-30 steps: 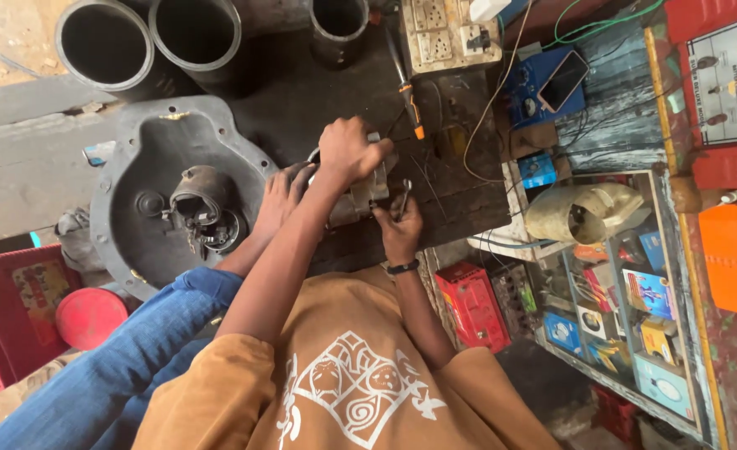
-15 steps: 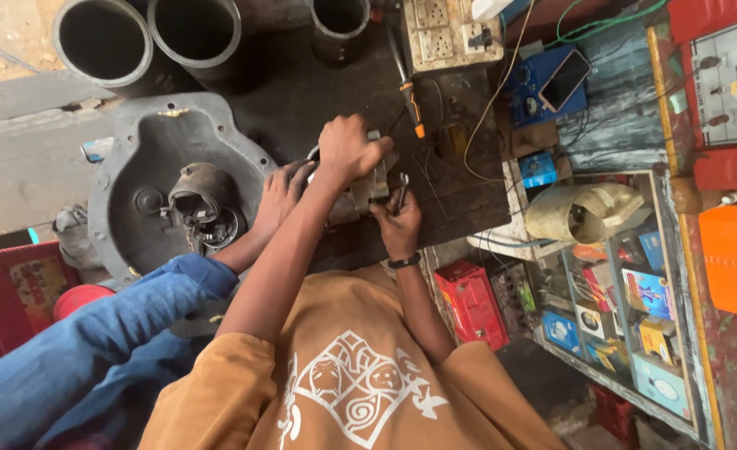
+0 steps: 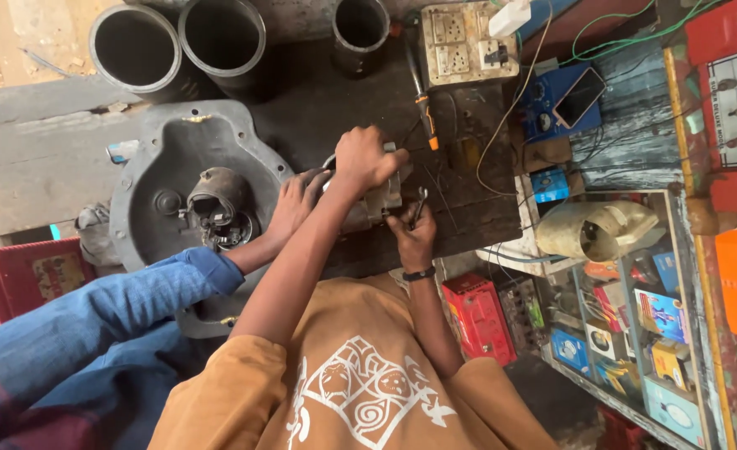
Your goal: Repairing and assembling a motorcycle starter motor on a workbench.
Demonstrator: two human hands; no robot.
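Note:
On the dark workbench (image 3: 327,100) lies a grey metal motor part (image 3: 374,204). My left hand (image 3: 367,157) grips it from above, fingers closed over its top. My right hand (image 3: 412,235), with a dark band on the wrist, holds a small metal wrench (image 3: 419,202) against the part's right end. A co-worker's hand (image 3: 296,200) in a blue sleeve presses on the part's left end. Much of the part is hidden under the three hands.
A big grey round housing (image 3: 147,158) with a smaller motor piece (image 3: 217,200) in it lies at the left. Black pipes (image 3: 135,50) stand at the back, beside a socket board (image 3: 460,42) and an orange-handled screwdriver (image 3: 423,108). A red box (image 3: 478,317) and a glass case (image 3: 635,325) are at the right.
My hands stay on the motor part. The co-worker's blue-sleeved arm has shifted a little lower and to the left in view.

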